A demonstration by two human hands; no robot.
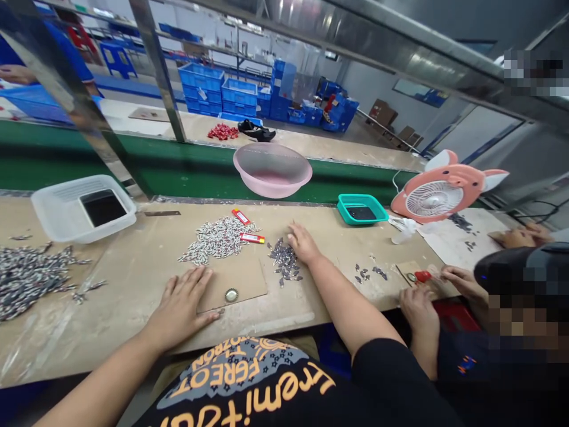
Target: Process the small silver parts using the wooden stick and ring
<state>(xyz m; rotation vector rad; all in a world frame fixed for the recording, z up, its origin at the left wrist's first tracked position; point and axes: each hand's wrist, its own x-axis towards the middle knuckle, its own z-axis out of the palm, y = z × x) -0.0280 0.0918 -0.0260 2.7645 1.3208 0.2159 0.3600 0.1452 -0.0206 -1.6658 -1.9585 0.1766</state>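
The left hand (pixel 182 308) lay flat and open, gripping nothing, on a brown cardboard sheet (pixel 235 284); the right hand's parted, empty fingers (pixel 297 234) rested just beside a loose heap of small slate-grey pieces (pixel 284 262) on the table (pixel 133 279).

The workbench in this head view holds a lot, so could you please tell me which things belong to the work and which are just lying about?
In use: left hand flat on a brown card beside a bottle cap; right hand at a pile of small grey pieces.
Lying about: pink basin, teal tray, pink desk fan, translucent plastic tub.
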